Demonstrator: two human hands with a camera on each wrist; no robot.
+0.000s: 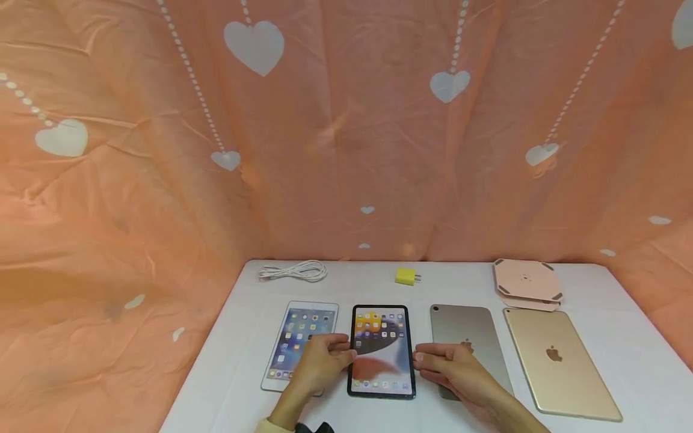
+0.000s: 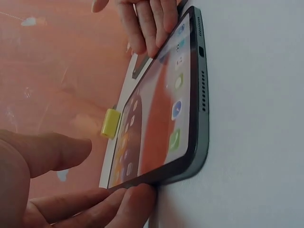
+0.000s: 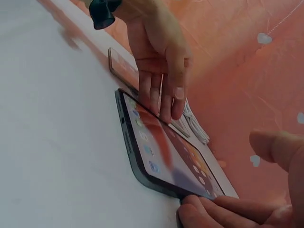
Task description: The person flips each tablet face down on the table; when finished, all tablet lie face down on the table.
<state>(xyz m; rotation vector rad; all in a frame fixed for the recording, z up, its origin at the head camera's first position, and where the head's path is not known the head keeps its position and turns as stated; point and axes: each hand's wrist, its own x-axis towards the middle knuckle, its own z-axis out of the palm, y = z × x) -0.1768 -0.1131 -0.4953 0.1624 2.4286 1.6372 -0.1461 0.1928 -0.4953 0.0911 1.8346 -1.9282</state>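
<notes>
A dark-framed tablet (image 1: 381, 352) lies flat on the white table with its screen lit. Beside its left edge is my left hand (image 1: 323, 361), fingertips right at the side and thumb raised above, as the left wrist view shows. My right hand (image 1: 452, 367) flanks the opposite edge in the same way, its fingers low against the tablet (image 3: 161, 147) and its thumb held apart. Under my left forearm, a white tablet (image 1: 300, 337) with a lit screen is partly covered. A grey tablet (image 1: 484, 331), back up, is partly hidden by my right hand.
A gold tablet (image 1: 560, 367) lies back up at the right, its top by a pink folding stand (image 1: 525, 279). Along the back are a coiled white cable (image 1: 295, 272) and a yellow charger plug (image 1: 405, 276). Behind the table hangs an orange cloth (image 1: 346, 138) with hearts.
</notes>
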